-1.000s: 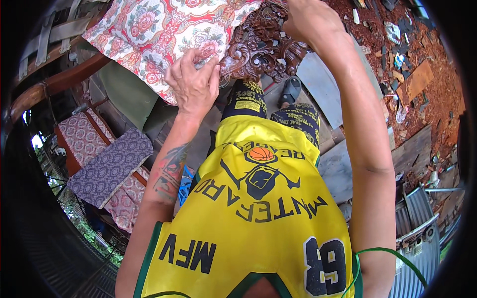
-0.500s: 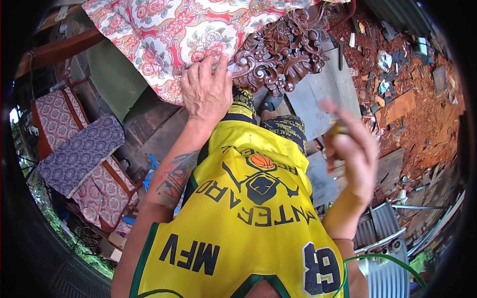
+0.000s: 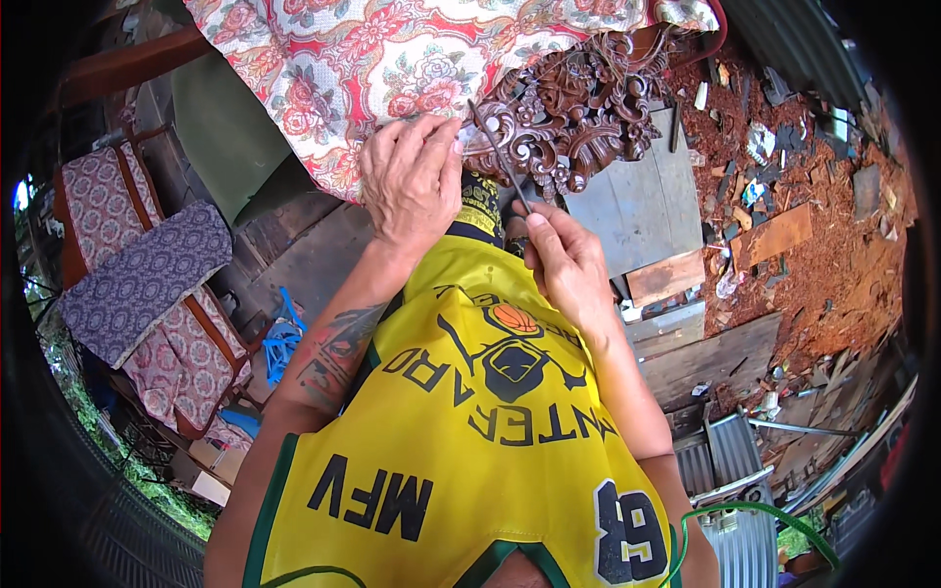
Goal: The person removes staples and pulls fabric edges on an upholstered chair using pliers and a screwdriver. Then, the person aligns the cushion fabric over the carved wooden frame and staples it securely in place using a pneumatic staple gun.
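Red-and-white floral fabric (image 3: 372,49) lies over a dark carved wooden piece (image 3: 569,118), whose scrollwork shows below and right of it. My left hand (image 3: 412,181) grips the fabric's lower edge beside the carving, fingers bent and close together. My right hand (image 3: 566,260), lower down in front of my yellow jersey, holds a long, thin, dark tool (image 3: 495,152), blade or rod I cannot tell. It points up-left, its tip at the fabric edge just above my left fingertips. What lies under those fingertips is hidden.
At left are patterned cushioned pieces (image 3: 147,294), a green panel (image 3: 211,127) and tangled blue strap (image 3: 279,343). Grey boards (image 3: 637,206) lie beneath the carving. Scraps litter reddish ground (image 3: 833,245) at right, with corrugated metal (image 3: 735,539) near the lower right.
My right hand has come from the upper right down and inward, and now shows the thin tool raised toward the fabric edge. My left hand stays at the fabric, slightly farther right in view.
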`<state>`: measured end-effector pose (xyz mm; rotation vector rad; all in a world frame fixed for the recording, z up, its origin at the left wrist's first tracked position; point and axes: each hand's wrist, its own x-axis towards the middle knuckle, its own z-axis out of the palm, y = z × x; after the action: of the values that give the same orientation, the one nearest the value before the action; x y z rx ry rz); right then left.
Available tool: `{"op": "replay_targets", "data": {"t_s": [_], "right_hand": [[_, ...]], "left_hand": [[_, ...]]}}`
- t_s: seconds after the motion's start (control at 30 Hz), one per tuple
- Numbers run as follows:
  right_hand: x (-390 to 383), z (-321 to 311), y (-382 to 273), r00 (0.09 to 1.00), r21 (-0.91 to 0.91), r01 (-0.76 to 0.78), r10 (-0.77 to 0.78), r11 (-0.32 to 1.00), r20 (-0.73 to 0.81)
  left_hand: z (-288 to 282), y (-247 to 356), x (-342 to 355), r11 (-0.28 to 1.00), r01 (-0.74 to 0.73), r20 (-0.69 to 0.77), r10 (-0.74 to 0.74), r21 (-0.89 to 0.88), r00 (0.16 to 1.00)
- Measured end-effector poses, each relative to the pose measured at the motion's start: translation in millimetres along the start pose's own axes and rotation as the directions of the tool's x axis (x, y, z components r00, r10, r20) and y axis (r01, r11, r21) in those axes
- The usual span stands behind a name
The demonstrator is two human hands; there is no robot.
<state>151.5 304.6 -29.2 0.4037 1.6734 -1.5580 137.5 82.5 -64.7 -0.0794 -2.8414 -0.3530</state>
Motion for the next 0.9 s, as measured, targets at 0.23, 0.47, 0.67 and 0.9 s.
{"op": "replay_targets", "data": {"t_s": [0.23,0.47,0.67,0.9], "right_hand": [[5.2,10.7,-7.3,0.998,-0.026,-0.056,0.057,0.998,0.012],[1.6,9.1,-30.3,0.977,0.12,-0.2,0.187,0.972,0.106],[1.0,14.4,-46.0,0.934,0.204,-0.358,0.348,0.911,0.081],[0.2,12.2,-61.8,0.936,0.144,-0.352,0.351,0.925,0.029]], "left_hand": [[3.0,16.6,10.6,0.974,0.228,0.015,-0.228,0.008,0.973],[6.4,17.8,9.5,0.956,0.293,-0.005,-0.293,-0.023,0.956],[-0.5,24.2,4.8,0.962,0.254,-0.074,-0.262,-0.105,0.962],[-24.2,34.4,-10.1,-0.72,0.67,0.975,-0.223,-0.179,0.02]]}}
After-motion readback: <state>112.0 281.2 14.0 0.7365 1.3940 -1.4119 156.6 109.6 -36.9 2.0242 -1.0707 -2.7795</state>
